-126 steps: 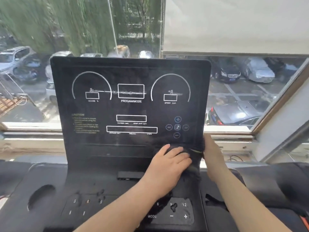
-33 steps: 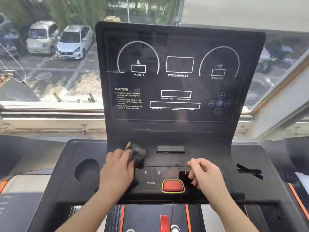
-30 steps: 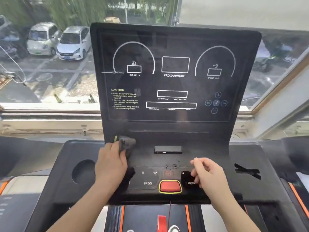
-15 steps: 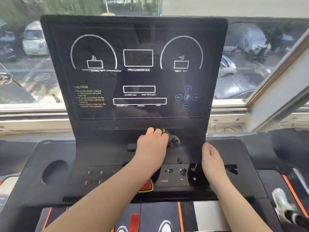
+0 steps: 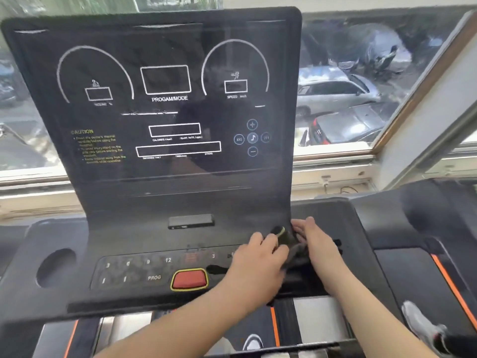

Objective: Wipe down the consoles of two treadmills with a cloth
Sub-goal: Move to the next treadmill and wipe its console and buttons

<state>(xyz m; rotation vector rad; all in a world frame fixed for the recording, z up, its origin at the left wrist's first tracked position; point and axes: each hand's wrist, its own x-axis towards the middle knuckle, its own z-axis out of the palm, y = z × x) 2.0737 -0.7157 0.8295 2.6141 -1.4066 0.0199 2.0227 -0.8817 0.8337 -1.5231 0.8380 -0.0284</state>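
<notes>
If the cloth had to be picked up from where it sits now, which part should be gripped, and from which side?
Probably the bunched upper end of the dark cloth, at its yellow-green trim, pinched from above. That end sticks up free between the left hand and right hand; the rest lies flat on the console deck, partly under the left hand.

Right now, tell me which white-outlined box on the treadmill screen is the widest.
The long box at the bottom of the screen, above the distance and steps labels. It stretches wider than the shorter box directly above it and the program/mode box.
</notes>
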